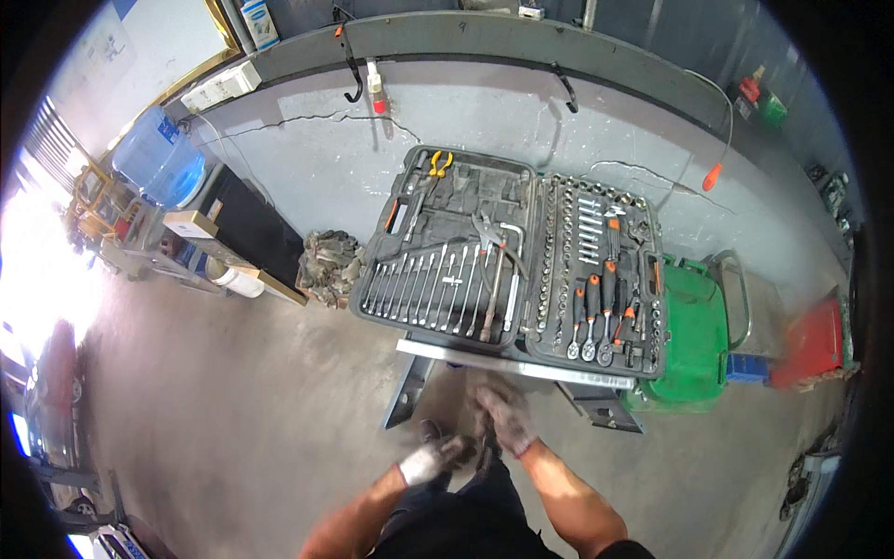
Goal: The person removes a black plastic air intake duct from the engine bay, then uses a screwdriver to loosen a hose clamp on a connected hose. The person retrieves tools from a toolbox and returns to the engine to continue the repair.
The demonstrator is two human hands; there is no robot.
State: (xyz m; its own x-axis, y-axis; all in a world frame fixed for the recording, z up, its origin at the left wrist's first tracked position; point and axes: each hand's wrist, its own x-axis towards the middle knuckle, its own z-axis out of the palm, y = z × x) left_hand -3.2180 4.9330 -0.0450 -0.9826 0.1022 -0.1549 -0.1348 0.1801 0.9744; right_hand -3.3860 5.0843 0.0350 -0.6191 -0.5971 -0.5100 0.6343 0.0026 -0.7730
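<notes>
Both my hands wear soiled white work gloves and hover close together in front of my body, below the near edge of a metal stand [503, 363]. My left hand [431, 460] is the lower one; its darkened fingertips point toward the right hand and are smeared. Higher up, my right hand [506, 421] has its fingers bent downward, also blurred by motion. Whether anything is between them I cannot make out. On the stand lies an opened tool case [447, 210], with combination wrenches [424, 289], pliers [488, 231], yellow-handled pliers [440, 166], sockets [549, 233] and orange-and-black ratchets [592, 312].
Right of the stand is a green bin [694, 326], with a blue box [747, 368] and a red container [808, 345] beyond. At left, a water dispenser [247, 219] carries a blue bottle [163, 163]. A box of rags [331, 265] sits by the grey wall [307, 158].
</notes>
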